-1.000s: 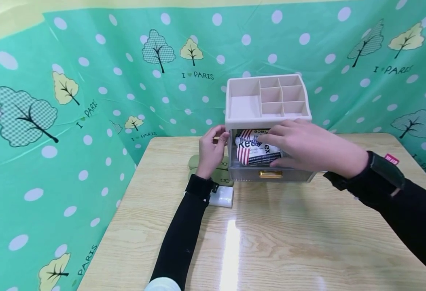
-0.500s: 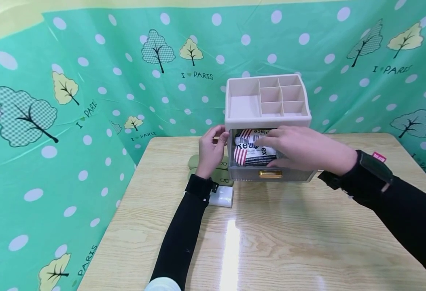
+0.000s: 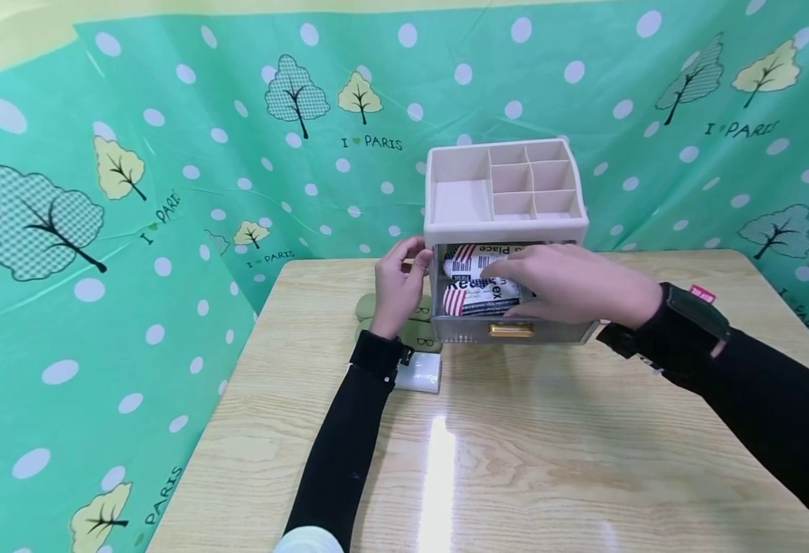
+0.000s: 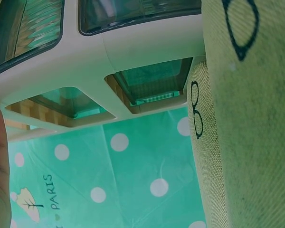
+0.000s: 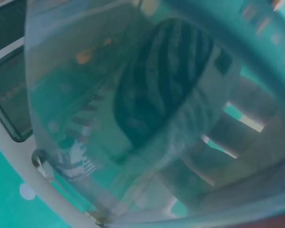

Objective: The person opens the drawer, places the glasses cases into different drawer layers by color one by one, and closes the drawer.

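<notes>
A white desktop organizer (image 3: 501,230) stands at the back of the table, its clear drawer (image 3: 459,331) pulled out. Inside lie two rounded cases with flag and lettering print, one behind (image 3: 462,263) and one in front (image 3: 480,299). My right hand (image 3: 577,286) reaches into the drawer from the right, thumb and fingers bent round the front case; part of it is hidden beneath the hand. In the right wrist view a striped case (image 5: 166,80) shows through the clear plastic. My left hand (image 3: 399,288) rests against the organizer's left side, thumb by its front edge.
Two green glasses cases (image 3: 418,335) lie left of the organizer, partly behind my left wrist. In front of them is a white plastic-wrapped packet (image 3: 421,372). Small compartments (image 3: 535,180) top the organizer. A green dotted cloth (image 3: 238,100) hangs behind the wooden table (image 3: 549,453).
My right hand has moved a little left and down inside the drawer, and the front printed case has shifted left with it. The left hand keeps its place on the organizer.
</notes>
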### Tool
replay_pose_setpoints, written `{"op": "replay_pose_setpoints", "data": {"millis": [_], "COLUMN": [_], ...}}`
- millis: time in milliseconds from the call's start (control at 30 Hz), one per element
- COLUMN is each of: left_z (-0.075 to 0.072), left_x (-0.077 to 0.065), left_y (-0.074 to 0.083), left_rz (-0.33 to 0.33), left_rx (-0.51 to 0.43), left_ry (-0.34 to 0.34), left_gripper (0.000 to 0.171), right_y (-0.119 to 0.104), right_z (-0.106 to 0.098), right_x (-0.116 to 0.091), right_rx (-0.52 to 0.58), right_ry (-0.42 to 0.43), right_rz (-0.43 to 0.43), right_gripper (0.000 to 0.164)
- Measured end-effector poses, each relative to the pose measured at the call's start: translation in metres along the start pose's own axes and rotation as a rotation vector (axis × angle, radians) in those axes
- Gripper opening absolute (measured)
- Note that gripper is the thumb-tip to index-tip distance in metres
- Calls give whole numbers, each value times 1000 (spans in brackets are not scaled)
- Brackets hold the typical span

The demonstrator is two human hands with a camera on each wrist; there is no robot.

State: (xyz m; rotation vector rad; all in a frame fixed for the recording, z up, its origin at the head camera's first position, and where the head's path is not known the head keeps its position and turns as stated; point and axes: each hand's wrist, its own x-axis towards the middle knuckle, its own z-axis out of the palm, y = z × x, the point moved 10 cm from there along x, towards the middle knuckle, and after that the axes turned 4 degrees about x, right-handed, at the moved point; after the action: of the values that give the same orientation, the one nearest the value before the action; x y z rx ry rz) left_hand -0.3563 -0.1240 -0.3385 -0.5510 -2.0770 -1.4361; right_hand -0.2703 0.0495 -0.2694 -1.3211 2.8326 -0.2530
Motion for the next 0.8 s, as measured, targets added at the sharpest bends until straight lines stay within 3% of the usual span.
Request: {"op": "replay_pose_setpoints", "data": {"millis": [367, 800], "left_z": [0, 0], "left_x": [0, 0], "left_y": [2, 2], "left_rz": [4, 7], "left_rx": [-2, -7], "left_ry": [-5, -3], "left_gripper": [33, 34], "right_y": [-1, -4], "right_z": [0, 0], "right_x": [2, -9], "right_rx": [57, 112], "right_ry": [26, 9], "right_rz": [-30, -23], "right_gripper": [29, 25]}}
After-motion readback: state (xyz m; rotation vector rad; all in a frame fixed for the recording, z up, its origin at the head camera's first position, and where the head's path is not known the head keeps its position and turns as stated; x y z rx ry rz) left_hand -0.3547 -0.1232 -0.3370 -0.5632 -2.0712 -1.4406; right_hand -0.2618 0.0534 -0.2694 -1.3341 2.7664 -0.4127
